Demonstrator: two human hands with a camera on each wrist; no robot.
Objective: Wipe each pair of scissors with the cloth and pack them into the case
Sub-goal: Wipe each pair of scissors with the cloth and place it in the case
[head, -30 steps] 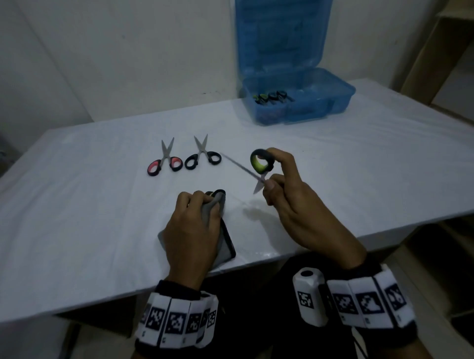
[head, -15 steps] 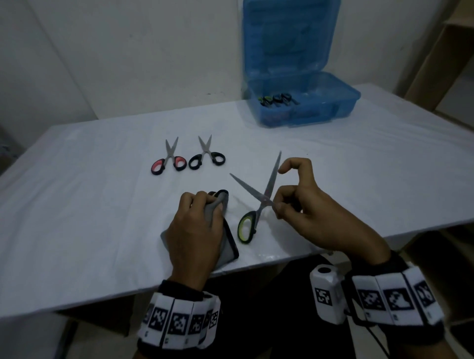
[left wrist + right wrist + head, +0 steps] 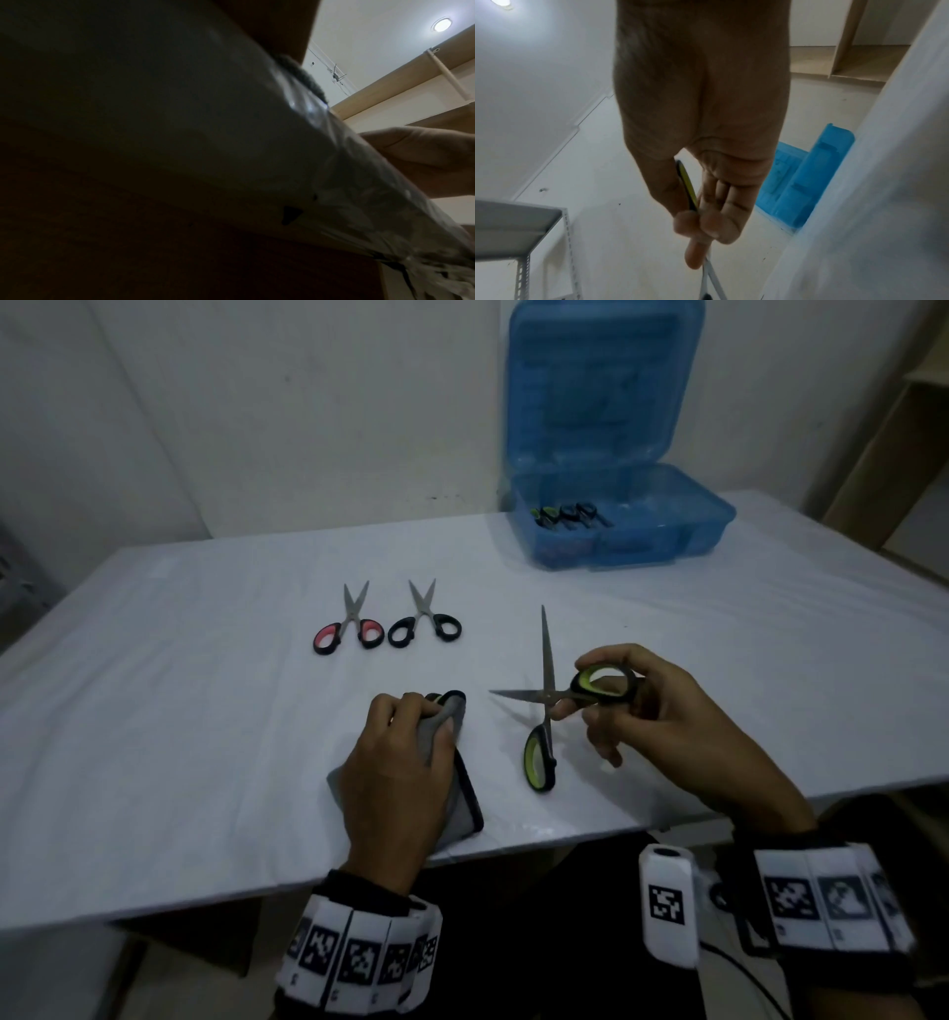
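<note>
My right hand (image 3: 611, 695) grips one ring of the green-handled scissors (image 3: 545, 706), whose blades are spread wide apart above the white table (image 3: 179, 737); the other ring hangs toward me. In the right wrist view my fingers (image 3: 700, 223) pinch the green-handled scissors (image 3: 686, 186). My left hand (image 3: 411, 737) rests on the table's near edge, fingers curled round a fold of the grey cloth (image 3: 457, 793). Red-handled scissors (image 3: 349, 629) and black-handled scissors (image 3: 423, 624) lie side by side farther back. The blue case (image 3: 616, 521) stands open at the far right with several scissors inside.
The case lid (image 3: 601, 387) leans upright against the wall. A wooden shelf unit (image 3: 904, 428) stands to the right of the table. The left wrist view is mostly dark, showing the table's underside (image 3: 180, 121). A metal rack (image 3: 521, 227) shows in the right wrist view.
My right hand has turned the green-handled scissors and now holds the upper ring, with the blades opened wider. The left hand has stayed on the cloth.
</note>
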